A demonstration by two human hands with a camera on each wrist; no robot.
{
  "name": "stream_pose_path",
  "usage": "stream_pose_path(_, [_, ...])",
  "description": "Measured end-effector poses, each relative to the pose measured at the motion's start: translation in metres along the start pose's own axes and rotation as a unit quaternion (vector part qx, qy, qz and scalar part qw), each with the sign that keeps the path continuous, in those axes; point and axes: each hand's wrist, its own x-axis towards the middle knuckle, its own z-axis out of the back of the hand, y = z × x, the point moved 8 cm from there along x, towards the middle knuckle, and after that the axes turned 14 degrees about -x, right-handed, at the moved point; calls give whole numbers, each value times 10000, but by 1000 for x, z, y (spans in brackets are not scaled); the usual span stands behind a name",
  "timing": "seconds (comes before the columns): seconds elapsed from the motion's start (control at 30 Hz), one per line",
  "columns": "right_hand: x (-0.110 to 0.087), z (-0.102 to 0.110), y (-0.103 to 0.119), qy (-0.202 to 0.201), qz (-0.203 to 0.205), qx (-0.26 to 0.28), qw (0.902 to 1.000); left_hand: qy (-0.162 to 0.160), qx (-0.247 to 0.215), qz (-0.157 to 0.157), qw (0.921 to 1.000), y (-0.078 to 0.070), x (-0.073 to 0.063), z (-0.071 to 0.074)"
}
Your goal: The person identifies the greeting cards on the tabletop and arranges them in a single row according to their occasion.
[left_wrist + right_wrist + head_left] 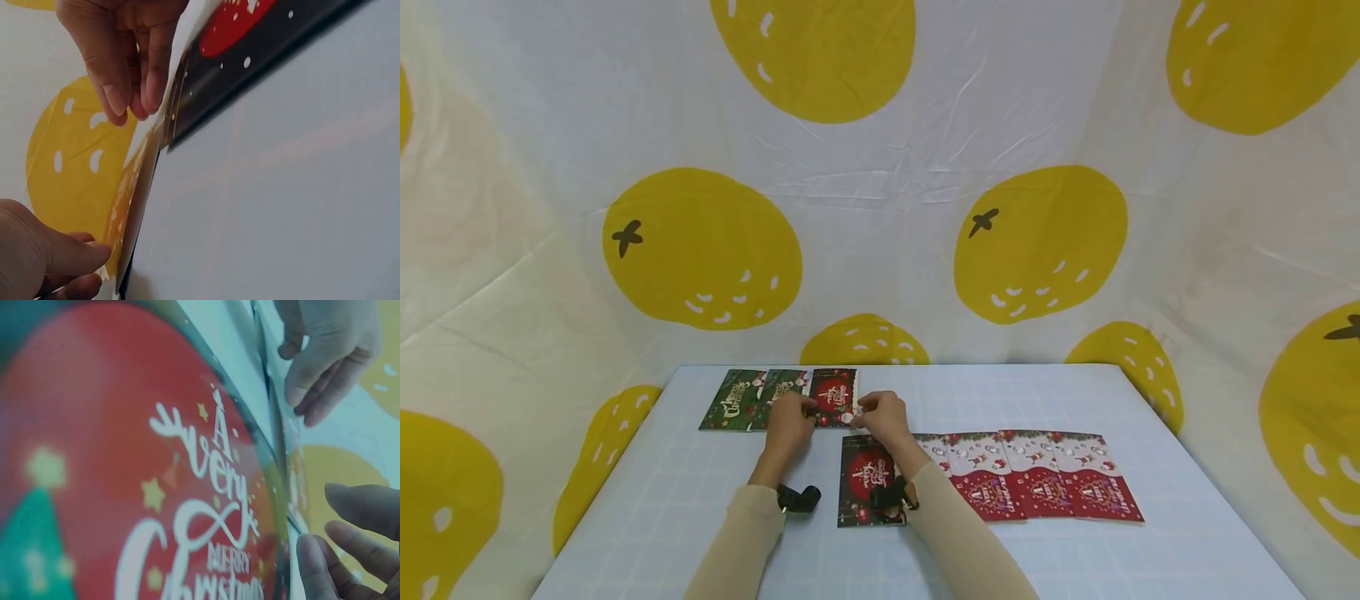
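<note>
In the head view, a dark Christmas card with a red bauble point(832, 398) lies at the right end of the back row, between my two hands. My left hand point(787, 423) is at its left edge; in the left wrist view the thumb point(94, 255) touches the card's edge, fingers loosely bent. At the card's lower right corner is my right hand point(883, 417), thumb and fingertips spaced apart in the right wrist view. A matching dark card point(856, 487) lies nearer, partly hidden under the right forearm.
Two green Christmas cards point(732, 400) sit left in the back row, one partly behind my left hand. Several red-and-white cards point(1097, 475) overlap in a front row to the right. Behind the pale table point(647, 517) hangs a fruit-print cloth point(880, 250).
</note>
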Motion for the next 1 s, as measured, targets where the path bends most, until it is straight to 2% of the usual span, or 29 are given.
stream_pose_path(0.33, [-15,18,-4,-45,41,355,9993,6,-418,-232,9989,-14,-10,-4])
stream_pose_path(0.63, [-31,23,-20,-154,-15,429,9990,133,-670,33,9977,-24,-26,-13])
stream_pose_path(1.0, [-42,35,-31,-167,-58,525,9985,318,-920,109,9952,-28,-36,-22])
